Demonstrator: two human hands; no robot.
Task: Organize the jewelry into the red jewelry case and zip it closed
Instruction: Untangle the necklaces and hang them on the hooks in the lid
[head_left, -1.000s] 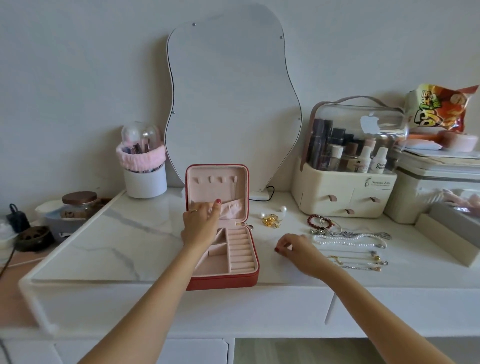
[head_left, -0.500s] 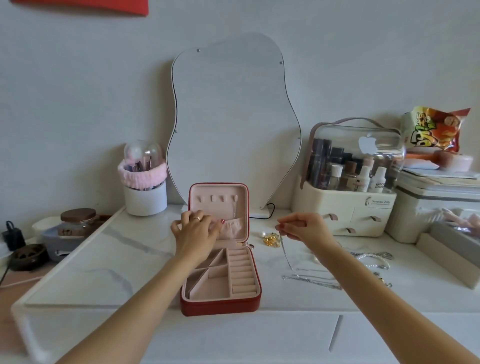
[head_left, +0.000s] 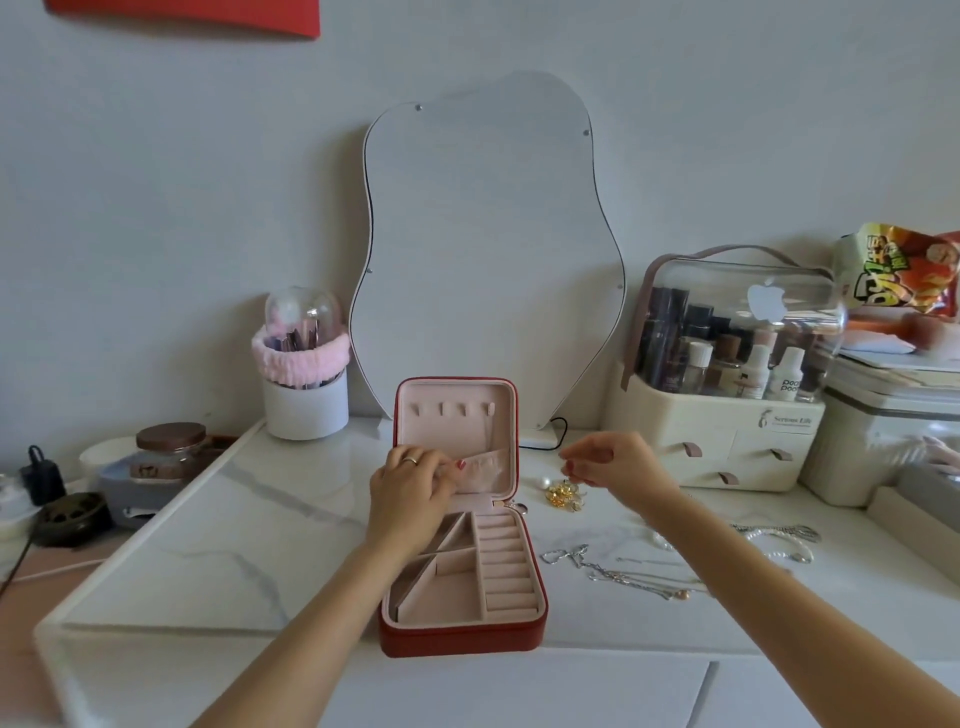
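Red case open near the front edge of my white marble-look tabletop (head_left: 218, 525).

My left hand (head_left: 410, 483) pinches the pink fabric pocket (head_left: 483, 470) in the upright lid of the red zip jewelry case (head_left: 462, 634). My right hand (head_left: 613, 460) hovers beside the lid, fingertips pinched; on what, I cannot tell. A gold trinket (head_left: 563, 493) and silver chains (head_left: 613, 569) lie right of the case.

A: We count one red jewelry case (head_left: 462, 636), lid up, four hooks (head_left: 451, 409) inside.
B: We see two hands: left hand (head_left: 410, 491), right hand (head_left: 618, 462). One gold piece (head_left: 563, 493), one pearl (head_left: 544, 482).
A: Silver chains (head_left: 623, 574) tangled; number unclear.
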